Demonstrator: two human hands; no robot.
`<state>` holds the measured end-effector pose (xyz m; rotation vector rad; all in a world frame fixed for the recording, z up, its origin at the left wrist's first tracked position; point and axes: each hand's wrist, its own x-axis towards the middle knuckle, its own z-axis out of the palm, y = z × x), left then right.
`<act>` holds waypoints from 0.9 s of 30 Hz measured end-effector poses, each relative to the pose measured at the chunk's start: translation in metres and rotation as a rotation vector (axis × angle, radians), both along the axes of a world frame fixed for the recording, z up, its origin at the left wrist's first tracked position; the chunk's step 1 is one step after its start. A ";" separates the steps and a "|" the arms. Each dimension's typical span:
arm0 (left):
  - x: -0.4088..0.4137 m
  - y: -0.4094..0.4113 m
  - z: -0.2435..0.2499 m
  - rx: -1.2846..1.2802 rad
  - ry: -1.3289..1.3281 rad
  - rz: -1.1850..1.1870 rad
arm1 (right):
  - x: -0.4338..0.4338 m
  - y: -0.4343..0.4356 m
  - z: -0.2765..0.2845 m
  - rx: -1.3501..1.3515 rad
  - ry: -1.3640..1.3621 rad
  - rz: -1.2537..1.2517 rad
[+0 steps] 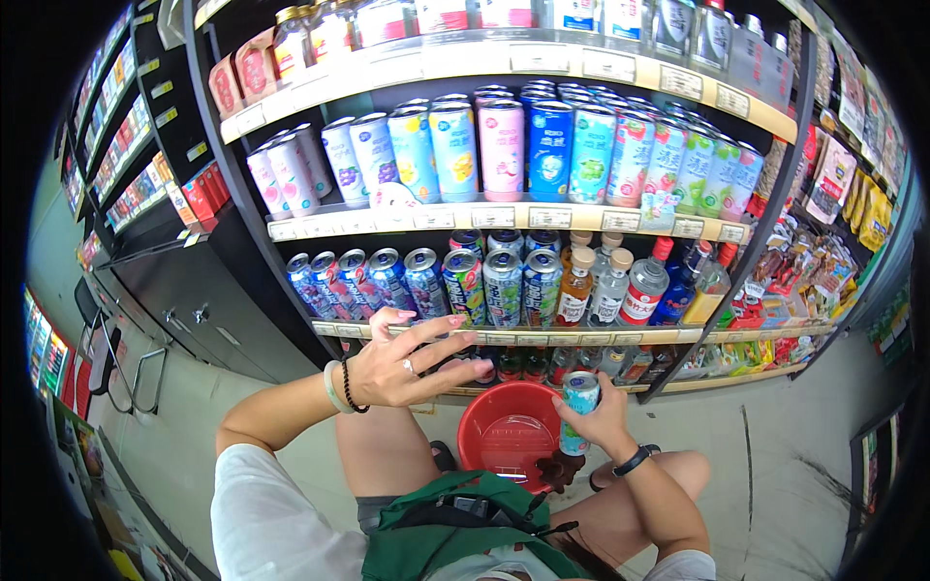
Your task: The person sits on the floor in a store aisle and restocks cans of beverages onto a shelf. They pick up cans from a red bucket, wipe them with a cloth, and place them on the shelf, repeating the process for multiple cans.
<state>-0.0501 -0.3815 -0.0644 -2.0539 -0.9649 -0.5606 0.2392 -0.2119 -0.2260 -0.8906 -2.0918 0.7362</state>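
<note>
My right hand (607,421) grips a teal drink can (580,396) upright over the right side of a red plastic basin (483,414). Fingers spread and holding nothing, my left hand (407,363) hovers in front of the lower shelf edge. Behind it stands a row of tall blue drink cans (386,276); whether a fingertip touches the shelf I cannot tell. The basin is on the floor between my legs and seems to hold some water. A wet-looking dark brown cloth (558,470) hangs over its near right rim.
Slim pastel cans (454,152) fill the middle shelf. Glass liquor bottles (643,287) stand right of the blue cans, with more bottles (538,363) on the bottom shelf. A dark cabinet (211,312) and a metal-framed chair (116,356) are at left, packaged snacks (799,276) at right.
</note>
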 end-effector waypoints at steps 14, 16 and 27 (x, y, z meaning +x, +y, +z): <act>0.046 -0.026 -0.087 -0.764 -0.886 -0.131 | -0.080 -0.078 0.077 0.063 0.194 0.551; 0.030 -0.026 -0.076 -0.698 -0.933 -0.209 | -0.104 -0.083 0.100 0.069 0.207 0.639; -0.100 -0.039 0.045 0.018 -0.872 -0.006 | -0.134 -0.092 0.171 0.267 0.368 0.716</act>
